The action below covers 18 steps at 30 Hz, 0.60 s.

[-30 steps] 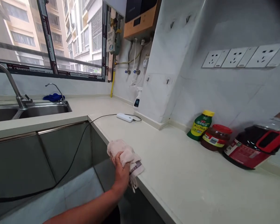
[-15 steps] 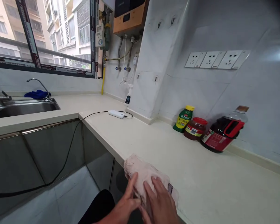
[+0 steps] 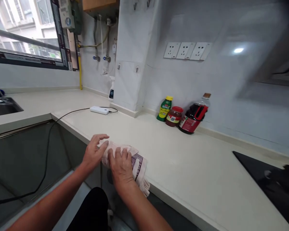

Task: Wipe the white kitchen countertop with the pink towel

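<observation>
A pale pink cloth with a purple printed patch lies bunched at the front edge of the counter, and its fringed end hangs over the side. My right hand presses on it from above, with bent fingers gripping the fabric. At the cloth's left end is my left hand, its fingers apart and its thumb close to the fabric. Whether that thumb touches the cloth I cannot tell.
Behind the cloth, a white power bank with a black cable lies on the counter. Along the wall stand a green bottle, a red-lidded jar and a large dark bottle. A black cooktop is at right, a sink at left.
My view has swung right, bringing the cooktop into sight. My left hand has lifted from the top of the cloth to its left end. More of the printed patch and fringe shows.
</observation>
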Available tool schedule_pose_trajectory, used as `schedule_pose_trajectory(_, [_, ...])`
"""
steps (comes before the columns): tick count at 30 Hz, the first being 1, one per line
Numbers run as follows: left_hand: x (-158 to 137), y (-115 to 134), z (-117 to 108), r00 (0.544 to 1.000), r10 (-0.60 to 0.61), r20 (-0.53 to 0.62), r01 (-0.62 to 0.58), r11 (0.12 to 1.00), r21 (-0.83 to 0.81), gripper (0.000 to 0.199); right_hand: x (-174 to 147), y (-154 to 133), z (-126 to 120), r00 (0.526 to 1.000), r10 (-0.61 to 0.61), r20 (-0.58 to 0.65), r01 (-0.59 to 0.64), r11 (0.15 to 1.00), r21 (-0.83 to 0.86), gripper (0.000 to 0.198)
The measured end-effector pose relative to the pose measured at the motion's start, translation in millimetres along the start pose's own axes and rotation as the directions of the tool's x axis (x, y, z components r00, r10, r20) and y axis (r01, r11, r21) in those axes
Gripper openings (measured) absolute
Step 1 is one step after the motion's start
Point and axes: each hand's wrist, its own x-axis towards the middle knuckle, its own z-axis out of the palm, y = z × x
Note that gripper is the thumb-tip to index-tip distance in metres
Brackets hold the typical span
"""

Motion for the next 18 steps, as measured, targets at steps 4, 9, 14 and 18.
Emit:
schedule_pose_trajectory(4, [49.7, -9.4, 15.7, 0.989, 0.118, 0.086, -0.134, 0.969, 0.206, 0.031, -43.5, 31.8, -19.8, 1.000, -0.021, -0.018, 0.021, 1.000, -0.013, 0.044])
schedule_pose_trajectory(9, [75.0, -41.1, 38.5, 0.974, 0.080, 0.213, -0.170, 0.876, 0.451, 0.032, -130.4, 102.8, -50.2, 0.989, -0.008, -0.145, 0.009, 1.000, 0.001, 0.055])
schedule_pose_trajectory(14, [73.8, -60.4, 50.0, 0.967, -0.003, 0.254, -0.117, 0.881, 0.458, 0.039, -233.8, 186.3, -82.8, 0.988, 0.046, -0.145, -0.046, 0.999, 0.006, 0.044])
schedule_pose_trajectory(18, [73.0, -54.3, 48.0, 0.951, -0.044, 0.307, -0.122, 0.857, 0.501, 0.042, -313.1, 245.6, -102.9, 0.968, 0.219, -0.120, -0.222, 0.975, -0.014, 0.041])
